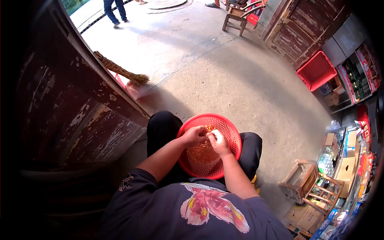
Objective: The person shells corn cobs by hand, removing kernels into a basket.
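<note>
A round red plastic colander [233, 136] rests on my lap between my knees. Small orange-yellow pieces that look like corn kernels [202, 154] lie in its bottom, and more of them show just past my fingertips. Over the colander, my left hand [195, 136] is closed, its fingertips meeting those of the other hand. My right hand [218, 143] is also closed, thumb and fingers pinched together. Whatever is between the fingers is too small and too covered to name.
A straw broom [124, 71] leans by the worn wooden door [80, 116] at left. On the right stand a small wooden stool [300, 180], a red crate [317, 71] and shelves of packaged goods. A wooden chair [236, 20] and a person's legs [115, 11] are farther off.
</note>
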`<action>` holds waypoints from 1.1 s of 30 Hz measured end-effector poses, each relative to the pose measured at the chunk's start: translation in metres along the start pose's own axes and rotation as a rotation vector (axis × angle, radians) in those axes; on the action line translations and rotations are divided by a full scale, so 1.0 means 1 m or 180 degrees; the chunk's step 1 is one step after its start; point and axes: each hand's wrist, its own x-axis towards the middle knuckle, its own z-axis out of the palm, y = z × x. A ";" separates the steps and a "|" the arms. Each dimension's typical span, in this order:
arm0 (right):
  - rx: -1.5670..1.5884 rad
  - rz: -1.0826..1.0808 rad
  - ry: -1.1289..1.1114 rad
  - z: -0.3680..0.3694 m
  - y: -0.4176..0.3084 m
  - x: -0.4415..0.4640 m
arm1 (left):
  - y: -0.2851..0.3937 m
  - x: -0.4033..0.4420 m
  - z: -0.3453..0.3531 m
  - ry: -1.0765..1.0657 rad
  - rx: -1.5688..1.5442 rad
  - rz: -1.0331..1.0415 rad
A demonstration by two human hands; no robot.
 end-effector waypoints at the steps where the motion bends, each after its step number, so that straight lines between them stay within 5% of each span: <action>1: 0.0043 -0.0011 -0.0014 0.000 -0.001 0.000 | 0.001 0.000 0.000 0.0003 -0.0078 -0.0020; 23: 0.0382 -0.0255 -0.0038 0.004 0.014 0.004 | 0.009 -0.001 -0.003 0.0036 -0.0116 0.0015; 33: 0.0361 -0.0253 0.0601 0.003 -0.001 0.004 | 0.018 -0.006 0.004 0.0008 -0.0512 -0.0427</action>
